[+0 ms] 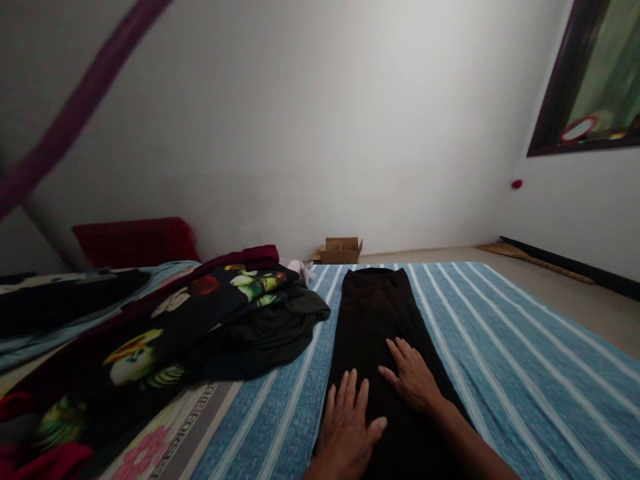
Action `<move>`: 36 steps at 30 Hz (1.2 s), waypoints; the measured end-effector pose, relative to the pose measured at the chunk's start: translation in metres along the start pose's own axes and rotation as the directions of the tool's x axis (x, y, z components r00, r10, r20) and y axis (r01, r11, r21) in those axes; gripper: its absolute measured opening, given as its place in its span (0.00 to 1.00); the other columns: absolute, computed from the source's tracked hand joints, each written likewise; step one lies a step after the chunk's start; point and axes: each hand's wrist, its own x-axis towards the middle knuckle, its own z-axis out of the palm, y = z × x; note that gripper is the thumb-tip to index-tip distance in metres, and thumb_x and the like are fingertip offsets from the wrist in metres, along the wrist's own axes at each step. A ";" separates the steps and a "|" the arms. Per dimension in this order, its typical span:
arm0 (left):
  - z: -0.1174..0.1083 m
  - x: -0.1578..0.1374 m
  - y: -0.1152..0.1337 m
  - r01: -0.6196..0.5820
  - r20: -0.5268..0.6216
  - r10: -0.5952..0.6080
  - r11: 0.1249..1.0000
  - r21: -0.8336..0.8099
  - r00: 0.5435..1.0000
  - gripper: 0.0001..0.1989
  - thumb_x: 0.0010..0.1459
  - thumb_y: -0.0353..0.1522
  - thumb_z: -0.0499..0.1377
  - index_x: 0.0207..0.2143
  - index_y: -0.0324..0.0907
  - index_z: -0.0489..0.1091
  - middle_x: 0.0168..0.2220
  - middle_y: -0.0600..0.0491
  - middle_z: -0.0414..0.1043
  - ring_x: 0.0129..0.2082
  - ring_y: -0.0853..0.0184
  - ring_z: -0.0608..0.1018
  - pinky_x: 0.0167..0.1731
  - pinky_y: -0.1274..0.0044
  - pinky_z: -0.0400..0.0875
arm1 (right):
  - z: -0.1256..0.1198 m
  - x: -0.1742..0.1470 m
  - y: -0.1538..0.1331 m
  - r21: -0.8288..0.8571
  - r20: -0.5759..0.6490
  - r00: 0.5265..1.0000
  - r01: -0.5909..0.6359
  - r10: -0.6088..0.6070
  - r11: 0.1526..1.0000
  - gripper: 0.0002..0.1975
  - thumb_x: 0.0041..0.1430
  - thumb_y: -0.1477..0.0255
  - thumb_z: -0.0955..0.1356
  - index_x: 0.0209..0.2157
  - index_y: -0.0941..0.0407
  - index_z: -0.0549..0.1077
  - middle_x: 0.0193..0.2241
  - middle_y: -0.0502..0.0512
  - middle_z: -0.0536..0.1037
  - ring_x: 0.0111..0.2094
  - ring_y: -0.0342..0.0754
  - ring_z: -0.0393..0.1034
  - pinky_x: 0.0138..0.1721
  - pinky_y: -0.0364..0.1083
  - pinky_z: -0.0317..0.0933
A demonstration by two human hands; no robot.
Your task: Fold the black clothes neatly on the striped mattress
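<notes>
A dark pair of trousers (375, 313) lies lengthwise on the blue striped bed sheet (480, 327), its waistband at the far end. Flat on its nearer left part rests my left hand (347, 420), fingers stretched out and thumb apart. My right hand (413, 377) lies farther up on the right part of the cloth, palm down with the fingers extended. Neither hand grasps anything. The near end of the trousers runs out of view below, partly behind my hands and forearms.
On the left is a heap of clothes, with a black floral-print garment (185, 320) and a maroon one (250, 255). Behind them stands a red padded object (135, 241). A cardboard box (341, 251) sits past the bed's far edge by the wall. A purple strap (75, 107) crosses the upper left.
</notes>
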 end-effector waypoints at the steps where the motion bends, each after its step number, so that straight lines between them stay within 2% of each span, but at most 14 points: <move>1: 0.004 -0.002 -0.001 0.001 -0.009 -0.001 1.000 -0.007 1.000 0.35 0.57 0.48 0.46 0.62 0.42 0.47 0.65 0.46 0.36 0.63 0.58 0.39 0.60 0.60 0.38 | 0.001 0.000 0.000 -0.004 0.001 1.000 -0.007 0.007 1.000 0.38 0.57 0.48 0.54 0.61 0.59 0.53 0.61 0.64 0.52 0.62 0.56 0.43 0.59 0.53 0.40; 6: 0.021 -0.004 -0.011 -0.062 -0.090 0.056 0.996 -0.064 0.994 0.39 0.54 0.56 0.43 0.63 0.45 0.44 0.65 0.46 0.33 0.63 0.59 0.37 0.60 0.61 0.35 | 0.000 0.000 -0.003 -0.031 0.008 0.999 -0.045 0.045 0.999 0.40 0.56 0.47 0.55 0.61 0.60 0.52 0.61 0.65 0.52 0.62 0.56 0.43 0.59 0.52 0.39; 13: 0.029 -0.012 -0.015 -0.110 -0.066 0.107 0.992 -0.053 0.992 0.42 0.52 0.58 0.43 0.63 0.47 0.42 0.65 0.47 0.30 0.63 0.56 0.35 0.59 0.59 0.34 | 0.002 0.000 -0.001 -0.039 0.013 0.999 -0.047 0.047 0.998 0.40 0.56 0.47 0.55 0.61 0.60 0.51 0.61 0.65 0.51 0.62 0.56 0.42 0.59 0.52 0.39; 18: 0.018 -0.018 -0.009 -0.124 -0.060 0.120 0.991 -0.055 0.991 0.40 0.54 0.56 0.43 0.63 0.45 0.43 0.65 0.47 0.34 0.63 0.57 0.38 0.60 0.59 0.37 | -0.001 0.000 0.001 -0.025 0.001 1.000 -0.017 0.017 1.000 0.39 0.57 0.49 0.56 0.61 0.62 0.53 0.61 0.67 0.52 0.61 0.58 0.44 0.58 0.55 0.41; 24: 0.000 -0.034 -0.001 -0.096 -0.044 0.095 0.995 -0.029 0.995 0.35 0.58 0.50 0.43 0.62 0.39 0.49 0.64 0.46 0.40 0.63 0.58 0.43 0.60 0.60 0.40 | -0.014 -0.010 -0.005 0.007 -0.026 1.000 -0.016 0.016 1.000 0.36 0.59 0.53 0.58 0.60 0.64 0.53 0.60 0.67 0.55 0.61 0.56 0.45 0.58 0.54 0.45; 27: 0.000 -0.046 -0.004 -0.099 -0.030 0.098 0.995 -0.033 0.995 0.33 0.59 0.49 0.43 0.62 0.40 0.49 0.64 0.47 0.40 0.63 0.59 0.43 0.60 0.60 0.41 | -0.021 -0.035 -0.010 0.034 -0.085 0.995 0.046 -0.043 0.998 0.34 0.59 0.54 0.59 0.58 0.64 0.58 0.58 0.67 0.58 0.60 0.55 0.48 0.58 0.53 0.47; 31: 0.005 -0.054 -0.008 -0.118 0.000 0.118 0.993 -0.021 0.993 0.33 0.58 0.48 0.47 0.61 0.42 0.49 0.64 0.47 0.38 0.63 0.57 0.43 0.59 0.58 0.42 | -0.024 -0.085 -0.016 0.007 -0.151 0.968 0.205 -0.201 0.979 0.27 0.58 0.58 0.62 0.54 0.61 0.64 0.56 0.65 0.63 0.58 0.55 0.54 0.56 0.55 0.52; 33: 0.008 -0.055 -0.010 -0.136 -0.004 0.136 0.991 -0.018 0.991 0.32 0.58 0.47 0.46 0.61 0.42 0.50 0.64 0.47 0.40 0.63 0.57 0.44 0.59 0.57 0.44 | -0.023 -0.108 -0.019 -0.044 -0.176 0.935 0.304 -0.307 0.952 0.24 0.57 0.61 0.63 0.53 0.59 0.67 0.55 0.64 0.64 0.57 0.55 0.56 0.55 0.55 0.55; 36: 0.013 -0.058 -0.016 -0.173 -0.073 0.171 0.984 -0.030 0.983 0.30 0.59 0.44 0.47 0.61 0.42 0.51 0.63 0.47 0.45 0.63 0.59 0.49 0.59 0.59 0.47 | -0.018 -0.132 -0.020 -0.139 -0.192 0.855 0.462 -0.481 0.876 0.23 0.54 0.67 0.66 0.52 0.56 0.66 0.54 0.62 0.65 0.56 0.56 0.58 0.52 0.55 0.58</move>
